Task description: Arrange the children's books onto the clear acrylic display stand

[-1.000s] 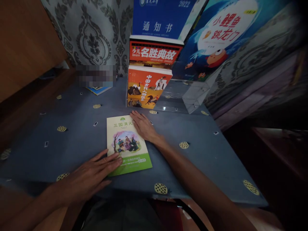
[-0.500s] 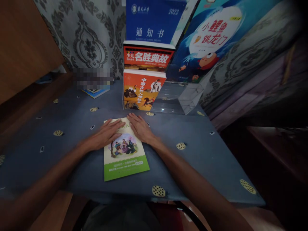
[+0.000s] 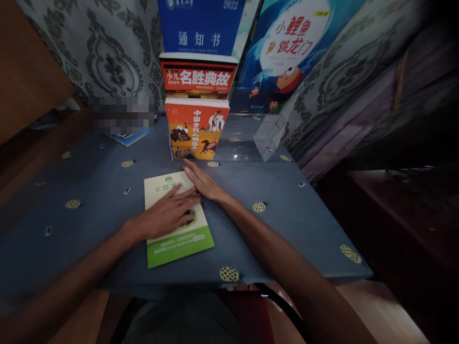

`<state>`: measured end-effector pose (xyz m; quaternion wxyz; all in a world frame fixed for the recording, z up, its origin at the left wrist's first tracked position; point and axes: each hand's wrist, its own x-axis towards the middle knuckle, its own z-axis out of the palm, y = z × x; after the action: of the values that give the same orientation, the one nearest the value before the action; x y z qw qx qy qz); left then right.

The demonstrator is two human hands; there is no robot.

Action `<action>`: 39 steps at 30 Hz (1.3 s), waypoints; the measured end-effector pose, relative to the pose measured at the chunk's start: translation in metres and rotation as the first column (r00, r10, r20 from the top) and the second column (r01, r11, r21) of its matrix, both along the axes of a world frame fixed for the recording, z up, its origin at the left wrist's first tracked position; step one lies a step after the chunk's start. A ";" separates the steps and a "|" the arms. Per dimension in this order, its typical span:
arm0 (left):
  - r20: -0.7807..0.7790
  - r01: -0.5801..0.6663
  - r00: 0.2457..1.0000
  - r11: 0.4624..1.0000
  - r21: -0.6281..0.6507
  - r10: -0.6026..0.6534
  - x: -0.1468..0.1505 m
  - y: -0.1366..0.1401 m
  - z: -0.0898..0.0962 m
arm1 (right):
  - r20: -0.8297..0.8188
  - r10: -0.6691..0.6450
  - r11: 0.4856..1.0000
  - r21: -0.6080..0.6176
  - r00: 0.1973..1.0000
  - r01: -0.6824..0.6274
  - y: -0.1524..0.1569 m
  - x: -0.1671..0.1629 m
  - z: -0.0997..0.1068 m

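Note:
A thin book (image 3: 179, 251) with a cream and green cover lies closed on the blue tablecloth in front of me. Across the middle of its cover rests my left hand (image 3: 174, 210), palm down with the fingers stretched out, hiding most of the picture. My right hand (image 3: 202, 181) lies along the book's upper right edge, its fingers extended and pointing away from me. Neither hand grips the book. Just beyond the fingertips of the right hand stands an orange book (image 3: 197, 129) in a clear acrylic rack (image 3: 268, 138).
Behind the orange book, the rack holds a red book (image 3: 197, 79), a blue booklet (image 3: 201, 28) and a large picture book (image 3: 279, 62). A small stack of books (image 3: 129, 137) lies at the back left, partly blurred. The tablecloth (image 3: 287, 239) has a pineapple pattern.
My left hand has slid down and right over the cover, uncovering the title and hiding the picture. My right hand has turned more onto its edge. The view has shifted right.

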<state>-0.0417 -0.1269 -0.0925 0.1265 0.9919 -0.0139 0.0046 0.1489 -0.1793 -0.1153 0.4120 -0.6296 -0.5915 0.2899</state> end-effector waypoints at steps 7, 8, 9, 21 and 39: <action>-0.083 0.178 0.979 0.977 -0.116 -0.188 -0.018 -0.058 0.019 | 0.185 -0.013 1.000 -0.013 0.983 0.016 0.000 -0.002 0.003; -0.087 0.180 0.977 0.973 -0.141 -0.194 -0.020 -0.061 0.022 | 0.219 -0.014 1.000 -0.016 0.976 0.018 0.000 -0.003 0.003; -0.084 0.182 0.977 0.969 -0.166 -0.198 -0.022 -0.063 0.024 | 0.258 -0.017 0.999 -0.025 0.966 0.024 0.000 -0.004 0.003; 0.403 -0.480 0.558 0.678 -0.556 0.725 -0.044 0.023 0.000 | 0.716 0.160 0.960 0.048 0.679 -0.277 -0.004 -0.083 0.017; 0.321 -0.585 0.646 0.719 -0.375 0.693 -0.048 0.040 -0.021 | 0.633 0.041 0.998 -0.056 0.773 -0.007 -0.006 -0.034 -0.003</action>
<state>-0.0896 -0.0871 -0.1131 0.2273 0.8807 0.3119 0.2745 0.1147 -0.1850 -0.1178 0.1694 -0.6928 -0.6962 0.0811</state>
